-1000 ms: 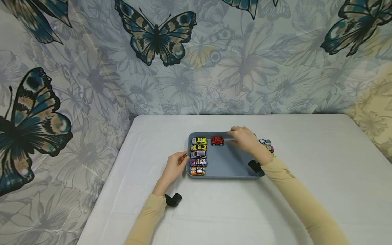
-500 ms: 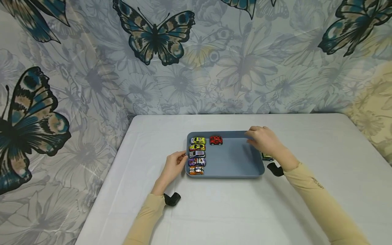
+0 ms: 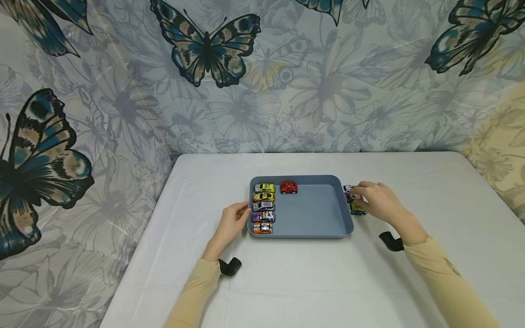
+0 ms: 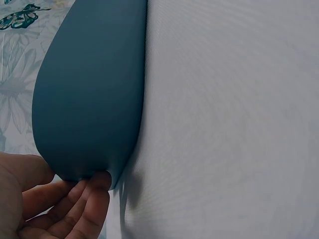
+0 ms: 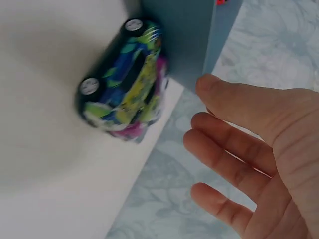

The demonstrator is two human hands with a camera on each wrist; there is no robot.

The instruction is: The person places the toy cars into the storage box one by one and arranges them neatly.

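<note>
My left hand point(image 3: 233, 223) holds the left end of the grey-blue tray point(image 3: 313, 228), its thumb and curled fingers at the rim in the left wrist view. Along the tray's left side several toy cars stand in a column, from a yellow car point(image 3: 264, 187) at the back to an orange car point(image 3: 262, 228) in front. A red toy car point(image 3: 289, 187) stands apart near the back wall. My right hand point(image 3: 379, 202) hovers by more toy cars outside the tray's right side, fingers apart and holding nothing. Nearest there is a green-and-blue toy car point(image 5: 122, 82), with others partly hidden behind it.
A white cloth covers the table point(image 3: 287, 282). Behind it hangs a patterned backdrop point(image 3: 328, 91) with butterflies and flowers. Dark wrist cameras stick out from both wrists, the right one point(image 3: 391, 241) low over the cloth.
My right hand has moved right, from beside the red car, out over the tray's right rim to the cars outside. My left hand has stayed at the tray's left end.
</note>
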